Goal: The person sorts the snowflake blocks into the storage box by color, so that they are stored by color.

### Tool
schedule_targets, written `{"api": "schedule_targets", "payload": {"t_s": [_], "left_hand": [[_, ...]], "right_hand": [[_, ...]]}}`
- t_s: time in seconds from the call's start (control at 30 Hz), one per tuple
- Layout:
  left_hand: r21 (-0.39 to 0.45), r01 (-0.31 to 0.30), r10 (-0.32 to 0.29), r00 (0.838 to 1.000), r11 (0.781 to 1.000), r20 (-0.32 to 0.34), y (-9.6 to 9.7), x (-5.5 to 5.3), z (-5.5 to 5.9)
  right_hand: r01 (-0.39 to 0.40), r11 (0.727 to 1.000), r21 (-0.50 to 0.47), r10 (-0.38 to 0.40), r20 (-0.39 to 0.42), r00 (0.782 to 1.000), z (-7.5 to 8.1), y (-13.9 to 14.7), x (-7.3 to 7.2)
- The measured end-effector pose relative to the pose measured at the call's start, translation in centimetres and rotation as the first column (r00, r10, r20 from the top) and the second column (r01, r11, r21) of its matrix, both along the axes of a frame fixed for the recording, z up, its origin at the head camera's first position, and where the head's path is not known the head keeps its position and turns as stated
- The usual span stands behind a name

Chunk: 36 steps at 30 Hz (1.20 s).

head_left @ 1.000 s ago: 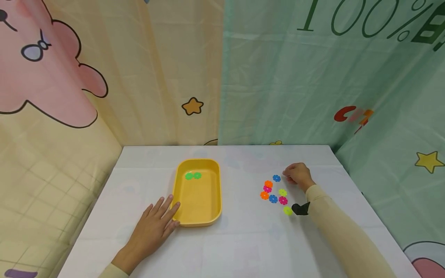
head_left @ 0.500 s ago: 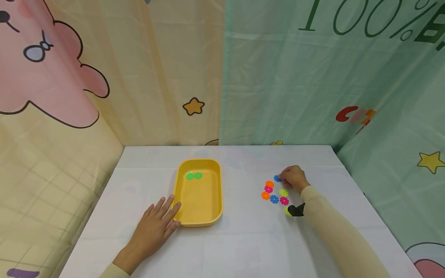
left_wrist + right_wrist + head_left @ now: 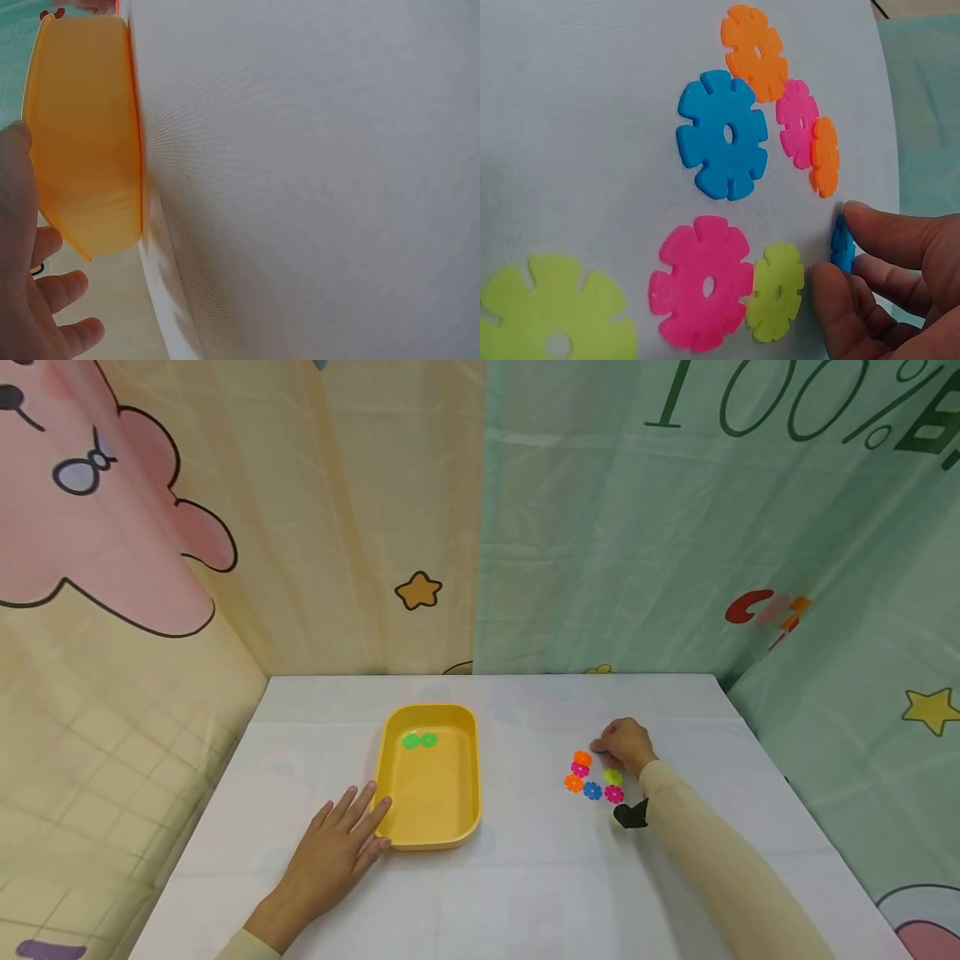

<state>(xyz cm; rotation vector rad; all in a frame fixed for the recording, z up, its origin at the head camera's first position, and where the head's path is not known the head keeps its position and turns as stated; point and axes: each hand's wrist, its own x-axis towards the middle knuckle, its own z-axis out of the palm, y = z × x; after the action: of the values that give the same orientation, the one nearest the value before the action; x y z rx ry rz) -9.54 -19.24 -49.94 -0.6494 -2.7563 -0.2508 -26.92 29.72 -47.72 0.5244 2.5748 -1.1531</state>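
Observation:
My right hand [image 3: 628,745] pinches a blue flower-shaped plastic disc [image 3: 843,245] between thumb and fingers, low over the white table; in the head view the hand mostly hides that disc. Close by lie other notched discs: a second blue disc [image 3: 721,135], orange discs [image 3: 754,64], pink discs [image 3: 701,281] and yellow-green discs [image 3: 775,292]. My left hand [image 3: 330,852], fingers straight and spread, rests against the near left side of a yellow tray [image 3: 427,818]. Two green discs [image 3: 428,740] lie side by side on the tray's floor, towards its far end.
The white table [image 3: 517,893] ends at a straight back edge, in front of printed curtains [image 3: 637,543]. A black heart-shaped piece [image 3: 632,814] at my right sleeve covers most of the nearest yellow-green disc in the head view.
My right hand has moved left onto the far blue disc and now has it between its fingers. The left hand and the tray have stayed in place.

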Motion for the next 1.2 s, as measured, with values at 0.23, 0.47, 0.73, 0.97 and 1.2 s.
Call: {"api": "schedule_targets", "payload": {"t_s": [0.23,0.47,0.73,0.97,1.2], "left_hand": [[-0.002,0.001,-0.001,1.0,1.0,0.002,0.09,-0.02,0.04],[-0.014,-0.006,0.007,1.0,1.0,0.026,0.15,-0.02,0.15],[-0.001,0.002,-0.002,1.0,1.0,0.017,0.08,-0.09,0.1],[0.002,-0.005,0.004,0.999,1.0,0.042,0.1,-0.04,0.18],[0.004,-0.009,0.009,0.999,1.0,0.05,0.07,-0.02,0.2]], "right_hand": [[0.005,1.0,0.004,-0.005,0.003,1.0,0.17,-0.36,0.13],[0.0,1.0,0.014,0.0,-0.007,1.0,0.13,-0.35,0.02],[-0.008,1.0,0.021,0.008,-0.019,1.0,0.28,-0.48,0.14],[0.02,1.0,0.01,-0.02,0.004,1.0,0.28,-0.43,0.08],[0.039,0.999,-0.011,-0.039,0.017,0.999,0.26,-0.31,-0.13]]}}
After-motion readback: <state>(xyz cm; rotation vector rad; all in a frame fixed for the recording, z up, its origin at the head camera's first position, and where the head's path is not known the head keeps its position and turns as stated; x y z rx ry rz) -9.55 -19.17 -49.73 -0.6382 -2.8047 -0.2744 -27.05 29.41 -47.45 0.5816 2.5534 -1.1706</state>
